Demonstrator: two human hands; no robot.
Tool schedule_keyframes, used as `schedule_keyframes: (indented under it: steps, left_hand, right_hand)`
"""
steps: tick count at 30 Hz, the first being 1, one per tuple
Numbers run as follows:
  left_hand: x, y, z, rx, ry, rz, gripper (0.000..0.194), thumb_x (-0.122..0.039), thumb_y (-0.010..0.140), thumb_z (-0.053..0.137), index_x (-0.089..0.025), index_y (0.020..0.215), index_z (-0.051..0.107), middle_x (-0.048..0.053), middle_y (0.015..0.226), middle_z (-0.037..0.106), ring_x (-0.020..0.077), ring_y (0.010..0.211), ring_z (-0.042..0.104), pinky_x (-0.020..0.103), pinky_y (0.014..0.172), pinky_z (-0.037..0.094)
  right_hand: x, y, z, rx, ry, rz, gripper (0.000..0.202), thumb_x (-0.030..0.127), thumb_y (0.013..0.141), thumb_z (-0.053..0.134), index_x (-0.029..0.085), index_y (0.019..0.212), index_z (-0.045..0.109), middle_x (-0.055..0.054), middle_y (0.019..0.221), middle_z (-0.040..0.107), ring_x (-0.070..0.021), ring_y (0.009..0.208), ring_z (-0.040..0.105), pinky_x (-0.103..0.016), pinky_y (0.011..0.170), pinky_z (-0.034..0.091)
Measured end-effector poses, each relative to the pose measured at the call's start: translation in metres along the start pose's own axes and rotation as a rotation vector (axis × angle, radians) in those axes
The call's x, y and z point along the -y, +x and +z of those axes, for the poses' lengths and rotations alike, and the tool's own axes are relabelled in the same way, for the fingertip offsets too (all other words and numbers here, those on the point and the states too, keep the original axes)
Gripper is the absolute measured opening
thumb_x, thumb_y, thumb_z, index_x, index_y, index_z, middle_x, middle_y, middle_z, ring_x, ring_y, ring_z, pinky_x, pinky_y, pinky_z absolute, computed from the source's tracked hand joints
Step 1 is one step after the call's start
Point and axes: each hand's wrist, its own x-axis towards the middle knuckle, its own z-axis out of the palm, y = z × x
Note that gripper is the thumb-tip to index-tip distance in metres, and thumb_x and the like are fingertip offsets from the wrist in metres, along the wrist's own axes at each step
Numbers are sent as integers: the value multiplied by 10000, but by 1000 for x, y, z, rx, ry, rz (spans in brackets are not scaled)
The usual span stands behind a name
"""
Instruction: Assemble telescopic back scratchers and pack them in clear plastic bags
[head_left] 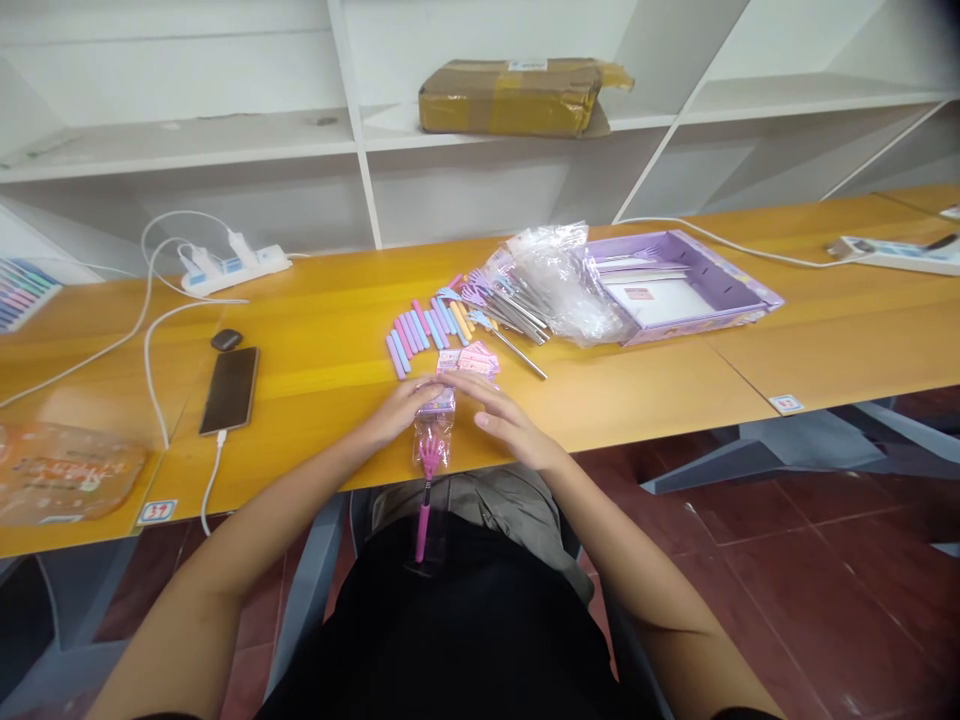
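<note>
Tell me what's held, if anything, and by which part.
Bagged pink hand-shaped stick: left grip and right grip meet over its header card; whether either pinches it can't be told.

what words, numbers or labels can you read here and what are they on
"3" and an unclear second digit: sticker at the left table edge
Too small or blurred to read:
sticker at the right table edge
large lettering on the orange packet
print on the pink cards
print on the header card under the left hand
white label on the cardboard box
</note>
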Motion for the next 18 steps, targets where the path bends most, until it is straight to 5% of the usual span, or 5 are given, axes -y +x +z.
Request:
schedule_keyframes:
  steps: [12,18]
  left_hand:
    - [2,-2,4,-98,-19,-30,327,-456,829,871,-203,1036,863,84,1176,843,312,1246,735,428,1148,522]
    - [-9,-6,2,103,106,-16,394,-421,832,901,-182,1136,825,92,1145,841,268,1101,761,396,1018,580]
  right_hand:
    - [12,0,3,42,26,-3,620,686,1169,492,504,1761,481,51,1840,475,-283,1770,311,-596,1479,211]
    - [1,-1,-1,-40,7,26,616,680,1163,513,466,1740,534,8,1797,537,-316,1723,390,-645,1456,249]
